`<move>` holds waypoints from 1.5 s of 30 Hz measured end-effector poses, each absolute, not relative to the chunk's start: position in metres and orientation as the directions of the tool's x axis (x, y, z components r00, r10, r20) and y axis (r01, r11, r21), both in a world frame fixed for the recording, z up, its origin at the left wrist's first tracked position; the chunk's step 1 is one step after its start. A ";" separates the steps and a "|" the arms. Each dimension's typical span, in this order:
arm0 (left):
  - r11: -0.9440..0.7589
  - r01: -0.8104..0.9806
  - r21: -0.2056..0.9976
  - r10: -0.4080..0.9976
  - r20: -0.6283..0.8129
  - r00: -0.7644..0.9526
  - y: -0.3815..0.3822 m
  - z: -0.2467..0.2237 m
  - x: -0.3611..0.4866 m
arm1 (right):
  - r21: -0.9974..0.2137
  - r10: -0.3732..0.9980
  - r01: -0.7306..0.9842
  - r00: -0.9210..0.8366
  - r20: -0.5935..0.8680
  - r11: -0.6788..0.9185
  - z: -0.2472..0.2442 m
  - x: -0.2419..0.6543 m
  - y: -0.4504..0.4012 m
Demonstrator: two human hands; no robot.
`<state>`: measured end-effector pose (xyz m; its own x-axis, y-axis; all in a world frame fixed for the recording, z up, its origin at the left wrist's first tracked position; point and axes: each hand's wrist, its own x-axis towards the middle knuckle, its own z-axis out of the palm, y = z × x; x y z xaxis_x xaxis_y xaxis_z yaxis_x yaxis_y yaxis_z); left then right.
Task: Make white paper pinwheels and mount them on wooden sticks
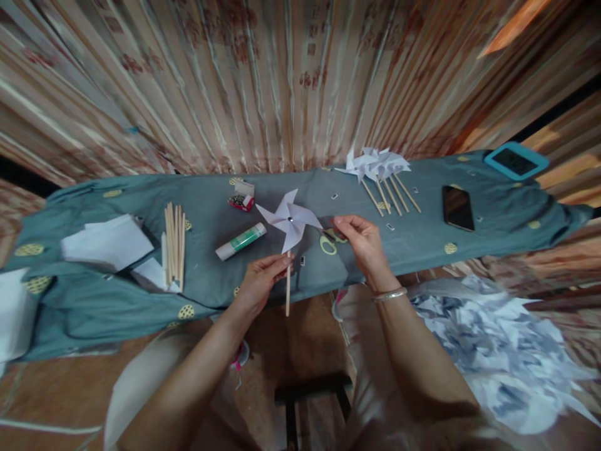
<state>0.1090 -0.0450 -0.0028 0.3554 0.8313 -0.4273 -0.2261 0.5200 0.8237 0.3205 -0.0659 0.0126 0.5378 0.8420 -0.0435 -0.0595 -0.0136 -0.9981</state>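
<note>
A white paper pinwheel [293, 216] on a wooden stick faces me above the table, with a small dark pin head at its centre. My left hand [265, 279] is closed round the stick just below the blades. To the right of the pinwheel, my right hand [361, 241] is closed, thumb and forefinger together close to one blade's tip; whether anything is between them I cannot make out. Yellow-handled scissors [328, 245] lie beside that hand, partly hidden by it. A green and white glue stick [241, 241] and an opened red box of pins [241, 200] are left of the pinwheel.
Several finished pinwheels [375, 165] lie at the back right, near a phone [458, 207] and a blue-framed device [516, 161]. Bare sticks [175, 247] and paper sheets [107, 241] lie on the left. A heap of white paper pinwheels [507, 351] fills a bag at right, below the table.
</note>
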 end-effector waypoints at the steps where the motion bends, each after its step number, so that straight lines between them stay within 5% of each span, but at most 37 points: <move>1: 0.522 -0.218 0.824 0.825 -0.424 0.373 -0.046 -0.003 0.109 | -0.998 0.843 -0.053 0.536 -0.043 -0.016 0.012 0.321 -0.065; 45: 0.542 -0.202 0.816 0.815 -0.452 0.363 -0.046 -0.004 0.112 | -0.966 0.954 -0.200 0.215 -0.208 -0.165 0.010 0.281 -0.069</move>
